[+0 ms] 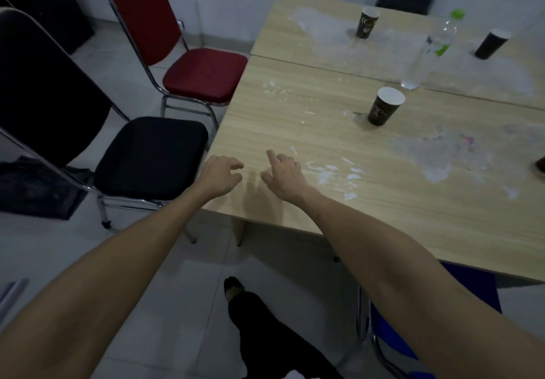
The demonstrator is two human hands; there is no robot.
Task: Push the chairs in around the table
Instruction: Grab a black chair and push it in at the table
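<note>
Three chairs around a wooden desk (324, 119). At far left, black chair (150, 157), backrest toward the left, seat front pointing right and just touching the desk's left edge. Behind it, red chair (203, 73), facing the same way, seat corner tucked slightly under the desk. Left hand (219, 176) hovering over the desk corner, fingers loosely curled, holding nothing. Right hand (284, 176) beside it, fingers spread, empty too. Three dark paper cups upright on the desk, one clear bottle. At lower right, blue chair (383, 325) mostly under the desk.
</note>
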